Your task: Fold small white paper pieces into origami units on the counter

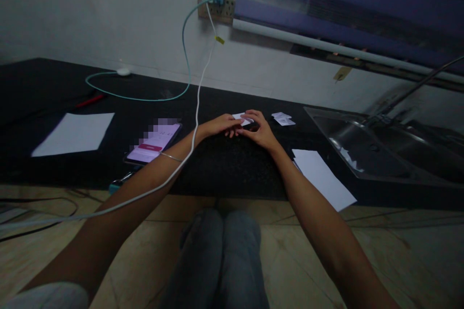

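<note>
A: How're the hands posed?
B: Left hand [223, 123] comes in low, fingers bent. Right hand [260, 129] arches over to meet it, thumb and fingers spread apart. Can't tell if either's really pinching.
A: Room?
B: Left sheet [78, 131], then phone [154, 147] by the left forearm. Open surface [232, 169] between forearms to the front edge. Then scraps [283, 119], right sheets [322, 176], sink [314, 117].
A: And the small paper [237, 116]?
B: Right at both hands' fingertips, partly covered.

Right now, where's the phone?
The phone is on the black counter in the left half of the head view, between a white sheet and the left forearm.
</note>
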A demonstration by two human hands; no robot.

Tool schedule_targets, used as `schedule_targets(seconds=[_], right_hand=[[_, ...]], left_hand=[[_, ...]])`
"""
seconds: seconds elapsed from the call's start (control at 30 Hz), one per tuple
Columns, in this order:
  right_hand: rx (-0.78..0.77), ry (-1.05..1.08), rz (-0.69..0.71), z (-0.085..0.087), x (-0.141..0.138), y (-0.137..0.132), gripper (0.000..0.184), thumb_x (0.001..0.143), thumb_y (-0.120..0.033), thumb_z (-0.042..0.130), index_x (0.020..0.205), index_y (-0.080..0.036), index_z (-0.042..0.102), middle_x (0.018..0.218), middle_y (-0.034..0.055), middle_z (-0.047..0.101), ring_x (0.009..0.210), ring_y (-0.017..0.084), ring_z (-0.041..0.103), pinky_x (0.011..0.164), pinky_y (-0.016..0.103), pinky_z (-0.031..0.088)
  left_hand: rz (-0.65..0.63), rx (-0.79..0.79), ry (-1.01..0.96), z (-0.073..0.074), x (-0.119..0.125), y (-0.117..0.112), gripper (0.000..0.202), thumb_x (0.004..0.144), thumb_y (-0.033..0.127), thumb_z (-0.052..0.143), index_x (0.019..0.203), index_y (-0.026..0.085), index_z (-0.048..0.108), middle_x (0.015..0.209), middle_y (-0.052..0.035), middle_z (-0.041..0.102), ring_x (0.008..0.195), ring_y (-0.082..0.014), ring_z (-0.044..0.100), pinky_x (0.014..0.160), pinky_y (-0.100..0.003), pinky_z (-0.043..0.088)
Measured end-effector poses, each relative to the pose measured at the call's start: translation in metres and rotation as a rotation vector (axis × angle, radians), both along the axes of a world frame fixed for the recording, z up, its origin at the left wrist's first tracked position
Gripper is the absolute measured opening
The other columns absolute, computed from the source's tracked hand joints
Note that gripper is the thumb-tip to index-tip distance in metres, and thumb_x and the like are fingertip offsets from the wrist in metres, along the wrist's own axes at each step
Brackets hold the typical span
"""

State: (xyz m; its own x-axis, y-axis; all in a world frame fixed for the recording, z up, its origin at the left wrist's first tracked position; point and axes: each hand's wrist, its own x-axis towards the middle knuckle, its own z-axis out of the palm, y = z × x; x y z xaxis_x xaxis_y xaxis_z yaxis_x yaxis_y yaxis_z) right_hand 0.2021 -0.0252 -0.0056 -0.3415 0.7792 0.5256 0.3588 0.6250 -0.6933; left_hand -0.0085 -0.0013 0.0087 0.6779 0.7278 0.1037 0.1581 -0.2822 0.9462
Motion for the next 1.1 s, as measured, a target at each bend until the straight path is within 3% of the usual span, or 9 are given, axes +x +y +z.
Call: schedule_targets(seconds=[0.13,0.27,0.5,0.73,1.1], right_hand=[[0.009,-0.015,-0.002,0.0013,-0.0003,0.0,0.052,0.07,-0.056,0.083,0.113,-0.029,0.073,0.132,0.0105,0.054,0.124,0.032,0.054,0.091,0.049,0.056],[0.012,-0.023,0.005,-0.0009,-0.0002,0.0015,0.05,0.069,-0.055,0.084,0.11,-0.029,0.073,0.131,0.011,0.054,0.124,0.032,0.054,0.091,0.048,0.056],[0.029,-0.042,-0.017,-0.0045,0.0001,0.0039,0.046,0.069,-0.052,0.085,0.108,-0.029,0.074,0.131,0.0094,0.055,0.126,0.029,0.053,0.105,0.051,0.049],[-0.023,-0.006,-0.013,-0.0037,-0.0003,0.0023,0.038,0.074,-0.054,0.08,0.102,-0.028,0.076,0.132,0.0097,0.057,0.122,0.029,0.057,0.097,0.049,0.054],[-0.048,0.009,0.013,-0.0039,0.0007,0.0025,0.031,0.077,-0.052,0.077,0.095,-0.026,0.078,0.131,0.0102,0.06,0.119,0.028,0.06,0.094,0.046,0.055]], left_hand=[[0.058,-0.101,-0.074,0.0005,-0.0001,0.001,0.054,0.106,0.045,0.04,0.081,0.007,0.069,0.067,-0.01,0.071,0.05,-0.0093,0.061,0.047,-0.019,0.042],[0.052,-0.083,-0.07,-0.0012,-0.0023,0.0022,0.044,0.105,0.035,0.047,0.082,0.005,0.068,0.061,-0.0081,0.069,0.049,-0.0098,0.061,0.05,-0.019,0.045],[0.062,-0.077,-0.079,-0.0027,-0.0029,0.0015,0.044,0.102,0.043,0.054,0.082,0.006,0.068,0.056,-0.0061,0.067,0.048,-0.0083,0.061,0.049,-0.016,0.044],[0.08,-0.082,-0.064,0.0004,-0.0029,-0.0004,0.033,0.103,0.035,0.053,0.096,0.006,0.068,0.062,-0.0045,0.069,0.049,-0.008,0.061,0.05,-0.017,0.045],[0.071,-0.042,-0.042,0.0,-0.0024,-0.0009,0.031,0.102,0.031,0.053,0.087,0.008,0.066,0.06,-0.0026,0.066,0.05,-0.0076,0.06,0.051,-0.018,0.044]])
